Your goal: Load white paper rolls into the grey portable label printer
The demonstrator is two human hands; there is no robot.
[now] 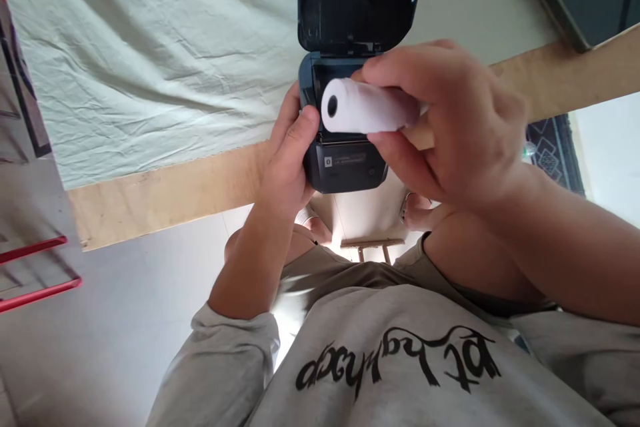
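The right hand [450, 120] grips a white paper roll [367, 107] between thumb and fingers, just above the open bay of a dark printer [345, 160]. The left hand [290, 153] clasps the printer's side at the worktop [165, 190] edge; the lid [357, 0] stands raised beyond both hands.

A single head-worn camera looks steeply down from close above the printer [345, 127], which sits upper centre; the table edge [165, 190] crosses below it, and the wearer's own shirt [400, 360] fills the bottom.
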